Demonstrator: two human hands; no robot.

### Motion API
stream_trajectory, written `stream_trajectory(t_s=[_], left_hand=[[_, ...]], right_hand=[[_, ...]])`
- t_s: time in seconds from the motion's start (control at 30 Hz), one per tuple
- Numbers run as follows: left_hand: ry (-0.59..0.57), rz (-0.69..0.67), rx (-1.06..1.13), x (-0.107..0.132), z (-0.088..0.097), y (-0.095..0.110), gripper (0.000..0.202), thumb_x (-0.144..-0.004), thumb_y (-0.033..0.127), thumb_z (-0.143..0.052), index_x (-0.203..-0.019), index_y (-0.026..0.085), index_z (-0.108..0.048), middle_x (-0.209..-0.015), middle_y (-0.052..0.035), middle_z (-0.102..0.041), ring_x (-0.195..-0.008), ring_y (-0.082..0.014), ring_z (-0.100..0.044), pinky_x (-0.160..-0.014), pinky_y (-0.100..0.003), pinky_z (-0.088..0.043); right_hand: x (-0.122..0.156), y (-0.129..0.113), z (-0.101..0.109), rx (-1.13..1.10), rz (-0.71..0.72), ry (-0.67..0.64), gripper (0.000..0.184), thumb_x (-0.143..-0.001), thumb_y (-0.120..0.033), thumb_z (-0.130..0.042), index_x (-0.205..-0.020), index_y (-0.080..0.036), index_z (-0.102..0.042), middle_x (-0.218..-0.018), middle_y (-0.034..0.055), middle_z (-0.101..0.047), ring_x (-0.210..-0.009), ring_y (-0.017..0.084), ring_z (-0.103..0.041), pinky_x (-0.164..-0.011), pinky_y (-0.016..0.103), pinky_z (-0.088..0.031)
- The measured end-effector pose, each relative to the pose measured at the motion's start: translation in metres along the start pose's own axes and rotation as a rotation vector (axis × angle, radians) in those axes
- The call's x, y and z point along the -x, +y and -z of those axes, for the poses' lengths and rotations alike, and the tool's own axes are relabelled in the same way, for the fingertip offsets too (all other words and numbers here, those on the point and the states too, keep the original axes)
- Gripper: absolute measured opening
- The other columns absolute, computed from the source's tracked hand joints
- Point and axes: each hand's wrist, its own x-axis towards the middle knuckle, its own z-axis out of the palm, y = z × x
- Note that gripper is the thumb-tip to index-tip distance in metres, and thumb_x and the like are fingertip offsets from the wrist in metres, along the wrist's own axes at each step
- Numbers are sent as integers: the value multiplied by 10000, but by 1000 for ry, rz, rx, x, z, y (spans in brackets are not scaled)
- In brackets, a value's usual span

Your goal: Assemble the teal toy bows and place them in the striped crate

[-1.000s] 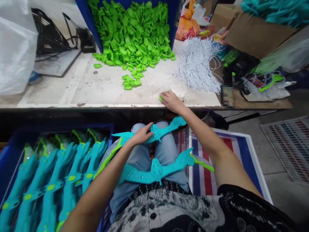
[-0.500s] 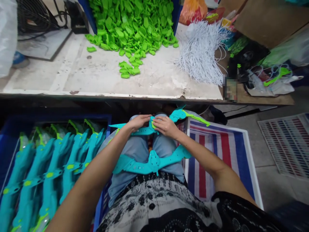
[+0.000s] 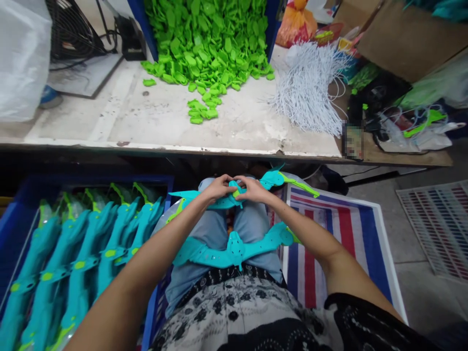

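Over my knees, I hold a teal plastic bow-shaped toy part with lime-green tips at its middle hub. My left hand grips the hub from the left, fingers bent over it. My right hand closes on the hub's other side, with thumb and fingers around a small lime-green piece there. Whether that piece sits fully in the hub is hidden by my fingers. A second teal bow-shaped part lies across my lap, nearer my waist, touched by neither hand.
On the worktable lie a heap of lime-green pieces spilling from a blue bin and a bundle of white cords. A blue crate at left holds several teal bows. A striped-lined crate stands at right.
My fingers have shifted around the hub; the right hand has gone from lying over it to pinching its side. The view has moved slightly, and the lap part stays put.
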Motion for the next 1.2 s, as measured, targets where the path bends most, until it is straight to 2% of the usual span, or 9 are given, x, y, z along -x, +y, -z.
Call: stream_trajectory(t_s=[0.3,0.43,0.53,0.63,0.73,0.83,0.93,1.07,1.2], left_hand=[[21,68,37,-4,9,-2,268,-668,155,-680,-858,190,-495,-569,96,-458,-484,-60,-435,-452,-177,-338],[14,-34,-121,-8,12,-8,277,-722,258,-676,-953,166,-554,-663,39,-561,-590,-104,-535,-532,-211,-421],[113,-253,-369,-1,7,-12,380,-772,288,-645,-1117,147,-569,-1015,-79,-649,-930,-198,-612,-813,-319,-504],[324,-509,-666,19,-7,-20,408,-853,280,-554,-1228,123,-534,-1274,-154,-546,-1211,-266,-483,-1038,-414,-394],[378,-605,-951,40,-24,-36,471,-864,295,-534,-1298,117,-490,-1397,-177,-449,-1294,-312,-394,-1062,-469,-359],[347,-556,-1174,48,-29,-48,577,-849,178,-493,-1411,148,-366,-1510,-171,-311,-1261,-328,-442,-986,-489,-406],[266,-494,-1247,44,-18,-43,574,-851,103,-413,-1420,159,-357,-1492,-173,-349,-1143,-289,-551,-887,-424,-457],[95,-458,-1075,32,9,-14,450,-839,284,-550,-1271,160,-517,-1223,-139,-617,-1049,-278,-603,-825,-339,-462],[-194,-334,-878,16,27,12,336,-789,447,-610,-969,168,-665,-849,-59,-692,-787,-225,-629,-657,-258,-410]], right_hand=[[-7,-18,4,202,34,-59,713,-580,-314,-819,-1231,-248,-534,-981,27,-696,-913,218,-647,-700,272,-432],[-26,-45,37,337,181,-198,280,-715,-290,-695,-986,-219,-701,-823,25,-713,-763,202,-652,-616,251,-392],[-75,-71,78,341,241,124,265,-879,-236,-463,-866,-182,-722,-793,37,-706,-751,178,-630,-688,268,-419],[-148,-86,108,483,240,519,313,-889,-159,-412,-1030,-126,-689,-1063,106,-681,-1007,241,-575,-884,341,-416],[-212,-87,116,591,240,519,360,-863,-96,-409,-1132,-113,-648,-1175,124,-640,-1124,279,-503,-959,391,-399],[-240,-82,111,606,203,514,404,-869,-62,-352,-1153,-109,-634,-1129,138,-652,-1116,277,-511,-961,408,-406],[-229,-74,108,474,115,615,457,-859,-48,-338,-1237,-115,-586,-1071,128,-670,-1057,254,-565,-947,394,-420],[-172,-55,112,177,-34,662,343,-817,-174,-509,-1116,-121,-668,-960,86,-704,-927,225,-635,-872,341,-473],[-109,-33,109,91,-70,648,279,-791,-265,-591,-1010,-134,-706,-842,49,-707,-823,191,-647,-814,306,-486]])
